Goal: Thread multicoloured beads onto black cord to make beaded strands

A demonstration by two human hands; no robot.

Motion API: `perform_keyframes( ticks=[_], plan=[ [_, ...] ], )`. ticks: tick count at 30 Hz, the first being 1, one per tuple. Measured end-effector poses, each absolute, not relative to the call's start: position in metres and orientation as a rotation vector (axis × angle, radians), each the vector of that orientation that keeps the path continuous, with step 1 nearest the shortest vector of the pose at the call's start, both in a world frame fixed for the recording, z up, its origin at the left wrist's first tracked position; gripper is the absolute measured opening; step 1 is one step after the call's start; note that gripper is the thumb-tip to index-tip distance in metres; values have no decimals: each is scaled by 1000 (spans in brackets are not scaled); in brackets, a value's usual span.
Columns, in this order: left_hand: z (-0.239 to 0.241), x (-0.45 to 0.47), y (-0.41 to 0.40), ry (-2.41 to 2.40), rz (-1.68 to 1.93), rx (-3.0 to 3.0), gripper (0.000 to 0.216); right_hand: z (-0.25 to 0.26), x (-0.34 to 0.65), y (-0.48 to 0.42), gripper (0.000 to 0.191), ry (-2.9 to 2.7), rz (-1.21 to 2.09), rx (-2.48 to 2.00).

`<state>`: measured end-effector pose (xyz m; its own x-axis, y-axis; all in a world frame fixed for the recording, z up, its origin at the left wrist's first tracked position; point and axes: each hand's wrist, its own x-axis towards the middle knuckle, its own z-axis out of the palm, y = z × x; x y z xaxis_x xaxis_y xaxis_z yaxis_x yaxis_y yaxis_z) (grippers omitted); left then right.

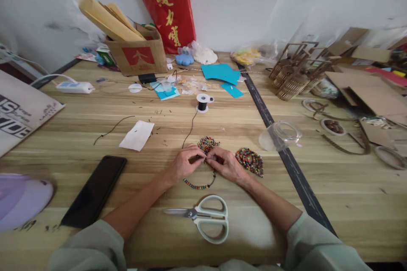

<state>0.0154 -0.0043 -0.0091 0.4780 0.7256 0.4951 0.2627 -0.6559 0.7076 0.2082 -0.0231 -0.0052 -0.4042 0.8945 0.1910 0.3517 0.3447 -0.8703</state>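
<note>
My left hand [186,165] and my right hand [226,165] meet at the middle of the table, thumbs and fingers pinched almost tip to tip. Between them is thin black cord [192,129], which runs back to a white spool [202,109]; the exact spot gripped is hidden by the fingertips. A short string of coloured beads [197,186] lies just below, its dark end rising toward my right hand. Right behind the fingers sits a pile of multicoloured beads [207,143]. Coiled bead strands [250,161] lie beside my right wrist. White-handled scissors [211,218] rest nearest me, blades pointing left.
On the left lie a black phone [95,190], a white paper piece [136,135] and a purple object [22,201]. A clear plastic container [280,135] stands right of the beads. Farther back are blue cards [221,73], a cardboard box [136,55] and small woven baskets [292,78].
</note>
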Motion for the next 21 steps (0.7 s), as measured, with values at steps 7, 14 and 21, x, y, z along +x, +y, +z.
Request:
perform_keyframes(
  ticks=[7,14,21],
  plan=[
    [-7,16,-4,806,1084,2193,8,-4,208,-23,9,-1935,998,-1080],
    [-6,16,-5,813,1077,2198,8,-2,208,-24,9,-1933,1000,-1089],
    [-7,16,-5,811,1084,2195,8,-2,208,-24,8,-1916,1010,-1115]
  ],
)
